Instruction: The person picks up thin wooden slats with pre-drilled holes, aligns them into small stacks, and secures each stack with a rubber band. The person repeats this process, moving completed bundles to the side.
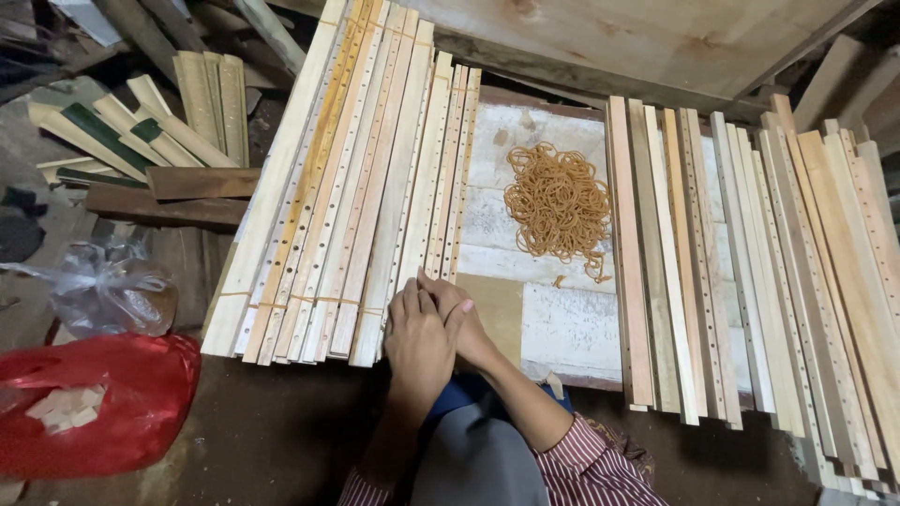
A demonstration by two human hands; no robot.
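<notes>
Hands (433, 328) clasped beside banded wooden slats (352, 187).

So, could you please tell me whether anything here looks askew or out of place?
Mostly tidy. A few rubber bands lie strayed from the main heap of rubber bands. The drilled wooden slats on the right overhang the board unevenly, with ragged ends. Both hands, left hand over right hand, rest beside the banded bundle.

Woodworking workshop, drilled wooden slats (347, 187), offcuts (150, 131)

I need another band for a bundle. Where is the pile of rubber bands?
In the head view, the tangled heap of tan rubber bands lies on the whitish board, centre, between two sets of drilled wooden slats.
</notes>
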